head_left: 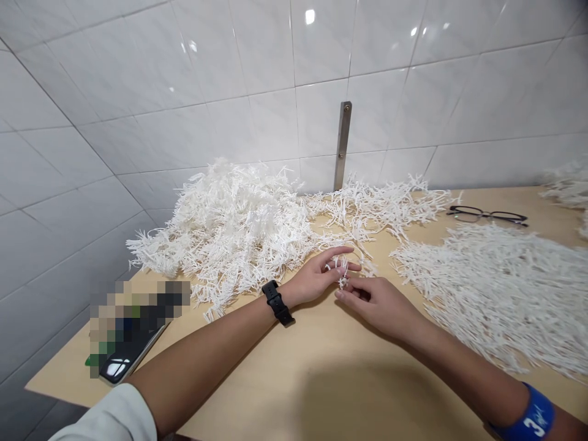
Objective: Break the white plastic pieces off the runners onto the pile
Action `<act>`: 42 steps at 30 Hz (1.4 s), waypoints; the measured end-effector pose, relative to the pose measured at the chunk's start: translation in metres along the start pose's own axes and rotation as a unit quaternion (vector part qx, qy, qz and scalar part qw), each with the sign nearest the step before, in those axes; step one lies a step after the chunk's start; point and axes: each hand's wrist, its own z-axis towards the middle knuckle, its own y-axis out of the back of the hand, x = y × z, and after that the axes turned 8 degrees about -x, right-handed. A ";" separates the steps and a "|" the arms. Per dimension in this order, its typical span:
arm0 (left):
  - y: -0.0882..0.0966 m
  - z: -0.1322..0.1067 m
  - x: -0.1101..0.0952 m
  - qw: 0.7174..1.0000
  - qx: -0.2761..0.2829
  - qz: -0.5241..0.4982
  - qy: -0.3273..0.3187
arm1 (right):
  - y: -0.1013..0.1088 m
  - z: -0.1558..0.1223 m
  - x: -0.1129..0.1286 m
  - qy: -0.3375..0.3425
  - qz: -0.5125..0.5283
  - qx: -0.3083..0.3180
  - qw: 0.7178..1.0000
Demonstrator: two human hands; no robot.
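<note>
My left hand (321, 277), with a black watch strap (278, 303) on its wrist, pinches a small branched white plastic sprig (342, 269) between thumb and fingers. My right hand (374, 303) meets it from the right, thumb and forefinger together at the sprig's lower end. Whether the right fingertips grip the sprig or a piece of it is too small to see clearly. Behind my left hand rises a big heap of tangled white branched pieces (243, 220). To the right of my right hand lies a flatter pile of thin white pieces (509, 288).
Black-framed glasses (489, 214) lie at the back right. A phone (119, 364), partly blurred out, rests at the left edge of the wooden table (275, 386). More white pieces (386, 202) spread along the tiled wall (257, 128), where a metal bracket (342, 144) stands upright.
</note>
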 end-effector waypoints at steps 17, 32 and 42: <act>0.001 0.002 0.003 0.991 -0.063 -0.112 0.024 | -0.001 -0.003 -0.001 0.025 0.040 0.019 0.999; -0.012 0.005 -0.005 0.988 -0.136 -0.047 0.046 | -0.006 -0.005 -0.009 0.112 0.079 -0.043 0.990; -0.014 0.012 -0.002 0.975 -0.185 -0.099 0.077 | -0.006 -0.008 -0.004 0.227 0.054 -0.117 0.965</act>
